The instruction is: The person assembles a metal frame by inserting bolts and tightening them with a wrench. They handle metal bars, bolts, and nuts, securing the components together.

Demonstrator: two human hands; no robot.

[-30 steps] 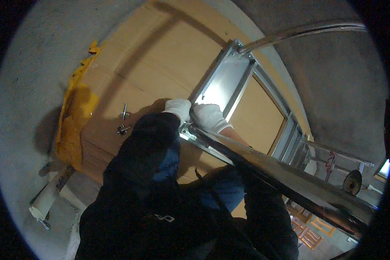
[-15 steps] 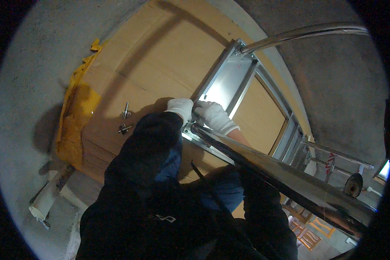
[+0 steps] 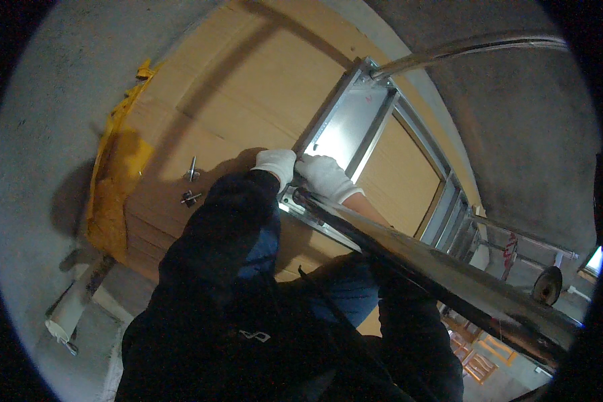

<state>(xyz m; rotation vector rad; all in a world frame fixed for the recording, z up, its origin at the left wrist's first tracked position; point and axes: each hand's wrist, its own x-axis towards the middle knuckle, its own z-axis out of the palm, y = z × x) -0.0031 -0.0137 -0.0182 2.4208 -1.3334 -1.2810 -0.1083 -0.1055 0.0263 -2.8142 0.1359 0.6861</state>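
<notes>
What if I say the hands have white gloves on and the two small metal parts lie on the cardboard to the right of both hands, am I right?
Not quite: in the head view, the two small metal parts lie on the cardboard to the left of the white-gloved left hand and right hand.

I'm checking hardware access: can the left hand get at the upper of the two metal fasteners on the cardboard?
Probably yes: only cardboard shows between the left hand, at the metal frame, and the upper fastener; nothing seems in the way.
</notes>
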